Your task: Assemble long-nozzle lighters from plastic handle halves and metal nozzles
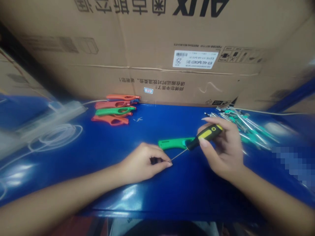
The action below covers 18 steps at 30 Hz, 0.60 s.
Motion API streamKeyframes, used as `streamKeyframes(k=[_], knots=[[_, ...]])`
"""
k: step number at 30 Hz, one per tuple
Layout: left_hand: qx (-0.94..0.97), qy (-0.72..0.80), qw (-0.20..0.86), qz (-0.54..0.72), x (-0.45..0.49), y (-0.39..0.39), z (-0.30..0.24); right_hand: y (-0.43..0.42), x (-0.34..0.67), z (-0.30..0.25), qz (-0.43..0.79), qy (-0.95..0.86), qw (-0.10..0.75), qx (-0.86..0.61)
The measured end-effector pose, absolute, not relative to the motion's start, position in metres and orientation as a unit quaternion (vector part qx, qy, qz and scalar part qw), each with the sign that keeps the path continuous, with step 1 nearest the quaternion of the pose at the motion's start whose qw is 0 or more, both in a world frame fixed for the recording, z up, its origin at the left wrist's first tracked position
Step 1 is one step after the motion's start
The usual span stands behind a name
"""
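A screwdriver (209,133) with a black and yellow handle is held in my right hand (225,147), its thin shaft slanting down to the left. At the shaft's tip, the thumb and fingertips of my left hand (145,162) are pinched together. Whatever small piece sits between those fingertips is hidden. Behind both hands a green plastic lighter-shaped casing (172,143) lies on the blue table (110,200), its right end partly covered by the screwdriver handle.
Orange, red and green casings (113,111) are stacked at the back left, with several tiny metal screws (139,119) beside them. Green parts with silver rods (246,126) lie at the right. A coiled white cable (61,134) rests leftward. A cardboard wall (147,42) closes the back.
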<state>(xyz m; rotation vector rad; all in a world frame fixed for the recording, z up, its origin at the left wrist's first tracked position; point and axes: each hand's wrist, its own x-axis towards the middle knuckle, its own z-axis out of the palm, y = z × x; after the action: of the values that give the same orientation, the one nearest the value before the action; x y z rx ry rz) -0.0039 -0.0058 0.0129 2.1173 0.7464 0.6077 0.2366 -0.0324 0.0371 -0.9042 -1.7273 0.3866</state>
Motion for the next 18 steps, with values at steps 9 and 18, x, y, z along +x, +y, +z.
streamKeyframes(k=[9,18], knots=[[0.838,0.251,0.426,0.232,-0.0004,-0.0041,0.0039,-0.0340,0.2354,0.0321,0.203,-0.782,0.497,-0.317],[0.872,0.196,0.379,0.238,0.0002,-0.0023,0.0051,-0.0397,0.2312,0.0326,0.073,-0.817,0.503,-0.271]])
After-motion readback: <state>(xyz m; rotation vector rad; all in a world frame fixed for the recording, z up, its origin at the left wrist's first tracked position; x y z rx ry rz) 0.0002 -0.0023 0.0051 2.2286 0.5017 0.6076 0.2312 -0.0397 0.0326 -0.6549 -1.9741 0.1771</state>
